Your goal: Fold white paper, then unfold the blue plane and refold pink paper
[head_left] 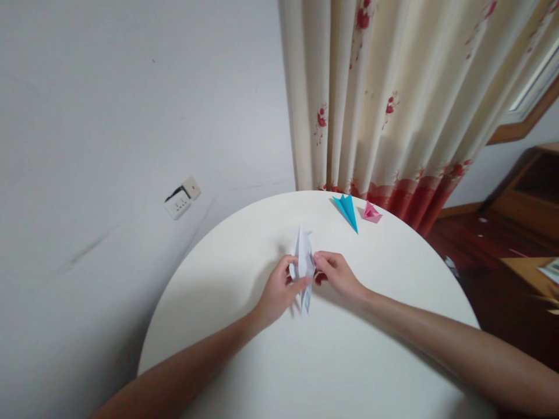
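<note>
A folded white paper piece [304, 256] stands upright above the middle of the round white table [244, 361]. My left hand [279, 291] pinches its lower left side. My right hand [337, 274] pinches its right side, fingers curled. Both hands hold the paper between them, a little above the tabletop. The paper's lower tip points down past my left thumb.
A blue folded paper shape [347, 210] and a small pink folded paper shape [371, 213] lie at the table's far edge. A cream curtain with red flowers [393, 99] hangs behind. A wall socket [181, 198] sits at left. Wooden furniture [524, 192] stands at right.
</note>
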`<state>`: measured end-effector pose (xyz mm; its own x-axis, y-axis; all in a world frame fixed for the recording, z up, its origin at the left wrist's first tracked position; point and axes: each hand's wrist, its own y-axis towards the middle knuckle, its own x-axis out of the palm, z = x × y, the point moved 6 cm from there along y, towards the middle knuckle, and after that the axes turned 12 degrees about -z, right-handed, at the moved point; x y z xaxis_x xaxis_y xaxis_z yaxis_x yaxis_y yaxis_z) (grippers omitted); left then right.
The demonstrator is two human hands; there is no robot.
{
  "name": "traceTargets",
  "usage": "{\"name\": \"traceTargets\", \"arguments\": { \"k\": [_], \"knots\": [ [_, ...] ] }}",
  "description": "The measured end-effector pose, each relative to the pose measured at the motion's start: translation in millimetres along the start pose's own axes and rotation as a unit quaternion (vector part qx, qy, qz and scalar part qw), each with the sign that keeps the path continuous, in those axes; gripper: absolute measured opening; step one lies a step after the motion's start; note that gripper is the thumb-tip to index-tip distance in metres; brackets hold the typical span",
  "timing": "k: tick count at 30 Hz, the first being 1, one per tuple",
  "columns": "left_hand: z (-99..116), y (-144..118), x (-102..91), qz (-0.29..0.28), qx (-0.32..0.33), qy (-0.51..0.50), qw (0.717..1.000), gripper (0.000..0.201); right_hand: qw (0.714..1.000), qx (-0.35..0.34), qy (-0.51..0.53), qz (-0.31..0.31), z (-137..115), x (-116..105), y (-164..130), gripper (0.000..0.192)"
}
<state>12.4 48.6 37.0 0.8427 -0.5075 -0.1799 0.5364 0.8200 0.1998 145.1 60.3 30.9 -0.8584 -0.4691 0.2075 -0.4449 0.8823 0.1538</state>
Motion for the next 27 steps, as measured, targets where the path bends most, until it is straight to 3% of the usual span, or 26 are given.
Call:
{"name": "traceTargets", "arguments": {
  "k": [4,9,17,19,23,25,27],
  "knots": [
    [1.7,2.3,-0.3,-0.001,0.002,-0.014,1.000,0.025,0.998,0.028,0.050,-0.027,3.7,4.3,-1.1,0.050],
    [6.8,1.9,-4.4,0.030,-0.010,-0.018,0.999,0.030,0.999,0.009,-0.012,-0.045,-8.1,8.9,-4.9,0.049],
    [-16.1,-1.0,8.1,0.017,-0.145,-0.233,0.961,0.040,0.995,0.004,-0.032,-0.096,-3.2,16.1,-4.2,0.043],
    [-17.5,-0.3,2.9,0.042,-0.124,-0.230,0.964,0.044,0.996,0.003,-0.045,-0.078,-1.6,12.8,-3.5,0.038],
    [-1.1,-4.4,-21.7,0.162,0.029,-0.076,0.983,0.041,0.997,0.000,-0.071,0.025,-3.7,-2.2,-4.3,0.034],
    [5.8,-4.8,-20.1,0.141,0.056,-0.002,0.988,0.039,0.995,-0.003,-0.085,0.052,-5.4,-6.0,-4.9,0.034],
    [6.5,-3.3,-12.3,0.092,0.044,0.007,0.995,0.044,0.994,-0.005,-0.096,0.059,-5.9,-6.9,-5.1,0.033]
  ]
}}
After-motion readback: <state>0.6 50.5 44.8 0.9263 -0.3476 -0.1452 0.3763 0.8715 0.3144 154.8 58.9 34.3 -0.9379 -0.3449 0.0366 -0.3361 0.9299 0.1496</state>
